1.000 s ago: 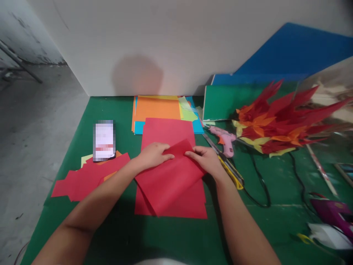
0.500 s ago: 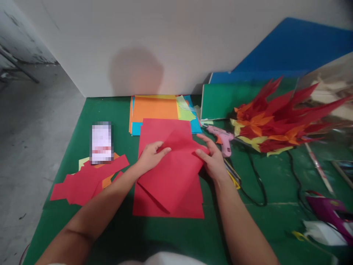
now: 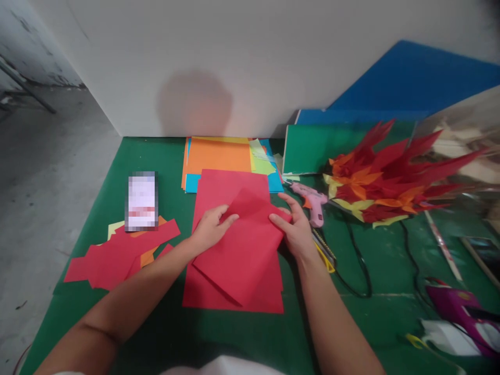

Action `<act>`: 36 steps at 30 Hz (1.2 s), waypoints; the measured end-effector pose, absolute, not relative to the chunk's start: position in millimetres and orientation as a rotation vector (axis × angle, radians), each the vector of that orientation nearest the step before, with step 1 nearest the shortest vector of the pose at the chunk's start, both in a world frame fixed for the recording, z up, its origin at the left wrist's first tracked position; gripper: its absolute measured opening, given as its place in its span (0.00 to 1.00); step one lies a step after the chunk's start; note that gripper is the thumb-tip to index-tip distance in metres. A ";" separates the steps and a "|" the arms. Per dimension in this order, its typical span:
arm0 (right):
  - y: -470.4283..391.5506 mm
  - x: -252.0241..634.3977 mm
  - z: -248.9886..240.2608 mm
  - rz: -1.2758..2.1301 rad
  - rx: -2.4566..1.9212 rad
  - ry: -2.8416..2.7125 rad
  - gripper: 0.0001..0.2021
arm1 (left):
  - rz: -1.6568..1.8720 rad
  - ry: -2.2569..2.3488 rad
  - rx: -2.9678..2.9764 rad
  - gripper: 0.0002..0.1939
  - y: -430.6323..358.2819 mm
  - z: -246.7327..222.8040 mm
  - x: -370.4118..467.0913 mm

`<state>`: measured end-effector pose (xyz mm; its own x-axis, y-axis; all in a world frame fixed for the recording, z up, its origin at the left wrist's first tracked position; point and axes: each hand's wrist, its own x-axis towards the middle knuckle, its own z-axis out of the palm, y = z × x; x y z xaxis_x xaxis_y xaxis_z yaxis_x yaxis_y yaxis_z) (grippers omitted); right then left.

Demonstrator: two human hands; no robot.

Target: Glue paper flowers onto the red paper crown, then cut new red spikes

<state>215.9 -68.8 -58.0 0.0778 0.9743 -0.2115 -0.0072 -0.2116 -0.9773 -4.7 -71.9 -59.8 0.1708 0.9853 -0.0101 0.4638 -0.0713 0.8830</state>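
Both my hands grip a red sheet of paper (image 3: 246,255), turned at an angle above other red sheets (image 3: 197,297) lying on the green table. My left hand (image 3: 211,226) pinches its left edge, thumb on top and fingers underneath. On the opposite side my right hand (image 3: 295,226) holds the right corner, thumb over the paper and index finger raised off it. Just beyond the right hand lies a pink glue gun (image 3: 312,202). Close to the right wrist is a yellow-handled cutter knife (image 3: 324,252), partly beside a black cord.
Left of the red paper are a phone (image 3: 141,200) and red paper scraps (image 3: 117,255). Orange and blue sheets (image 3: 221,156) lie behind. A red-orange paper flame piece (image 3: 390,182) stands at right, near a green board (image 3: 304,148) and a purple device (image 3: 453,307).
The view has shifted slightly, so things at right appear further left and lower. Both hands keep hold of the red sheet, which looks almost unchanged in pose.
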 end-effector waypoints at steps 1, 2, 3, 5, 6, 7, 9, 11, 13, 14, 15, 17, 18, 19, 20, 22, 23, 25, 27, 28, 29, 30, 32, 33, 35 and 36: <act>-68.7 215.5 -58.2 1.313 -1.387 -1.019 0.37 | 0.863 1.399 1.653 0.19 -72.1 -60.2 -4.3; -68.7 215.0 -58.5 1.323 -1.370 -0.996 0.35 | 0.899 1.401 1.640 0.20 -72.2 -60.2 -4.1; -68.9 214.4 -58.8 1.337 -1.351 -0.978 0.32 | 0.933 1.409 1.619 0.21 -72.1 -59.9 -4.0; -69.8 212.7 -59.1 1.386 -1.323 -0.967 0.25 | 0.980 1.436 1.576 0.21 -71.9 -58.8 -4.2; -70.6 211.6 -59.0 1.416 -1.316 -0.970 0.22 | 0.991 1.449 1.560 0.20 -71.9 -58.2 -4.5; -71.6 210.2 -58.6 1.442 -1.315 -0.977 0.21 | 0.996 1.459 1.549 0.20 -71.9 -57.8 -4.9; -74.2 206.9 -57.1 1.473 -1.338 -0.994 0.20 | 1.002 1.467 1.541 0.19 -72.0 -57.7 -5.4; -77.0 203.1 -55.0 1.474 -1.370 -0.994 0.20 | 1.004 1.480 1.541 0.18 -72.0 -59.0 -5.4; -79.2 199.9 -53.1 1.480 -1.390 -0.967 0.19 | 0.999 1.485 1.544 0.17 -71.8 -61.4 -4.9; -79.9 198.6 -52.4 1.484 -1.393 -0.946 0.19 | 0.997 1.479 1.541 0.16 -71.7 -62.8 -4.6; -80.4 197.7 -52.0 1.488 -1.392 -0.924 0.19 | 0.997 1.467 1.531 0.15 -71.6 -64.3 -4.2; -80.6 196.7 -51.9 1.490 -1.387 -0.891 0.19 | 1.013 1.446 1.495 0.14 -71.8 -66.9 -3.4; -80.4 196.6 -52.2 1.490 -1.385 -0.879 0.19 | 1.022 1.438 1.480 0.17 -71.9 -67.8 -3.1; -80.1 196.6 -52.7 1.491 -1.384 -0.869 0.19 | 1.030 1.434 1.469 0.21 -72.1 -68.4 -3.0; -79.8 196.7 -53.2 1.491 -1.384 -0.862 0.19 | 1.033 1.426 1.469 0.25 -72.3 -68.7 -3.0; -79.3 196.7 -54.4 1.495 -1.386 -0.852 0.19 | 1.039 1.399 1.496 0.31 -72.2 -68.2 -3.6; -79.2 196.7 -55.0 1.496 -1.388 -0.847 0.19 | 1.043 1.378 1.522 0.31 -71.9 -67.5 -4.2; -79.4 196.4 -55.8 1.487 -1.400 -0.837 0.20 | 1.033 1.342 1.591 0.25 -71.1 -65.6 -5.7; -79.7 196.3 -56.0 1.474 -1.419 -0.830 0.20 | 0.977 1.335 1.646 0.18 -70.5 -63.3 -7.4; -79.8 196.4 -56.0 1.471 -1.427 -0.829 0.20 | 0.943 1.343 1.655 0.16 -70.4 -62.1 -8.1; -79.7 196.7 -55.9 1.472 -1.430 -0.828 0.20 | 0.914 1.356 1.654 0.15 -70.5 -61.0 -8.6; -79.5 197.1 -55.7 1.476 -1.426 -0.827 0.20 | 0.896 1.367 1.649 0.15 -70.5 -59.8 -9.0; -78.9 198.1 -55.3 1.490 -1.404 -0.824 0.19 | 0.889 1.359 1.646 0.16 -70.4 -57.5 -9.4; -78.5 198.7 -55.3 1.496 -1.389 -0.823 0.19 | 0.890 1.336 1.653 0.17 -70.1 -56.2 -9.5; -78.0 199.8 -55.5 1.506 -1.367 -0.830 0.18 | 0.874 1.263 1.654 0.17 -68.9 -53.3 -9.7; -77.9 200.2 -55.8 1.509 -1.362 -0.840 0.18 | 0.853 1.227 1.643 0.16 -68.2 -51.8 -9.8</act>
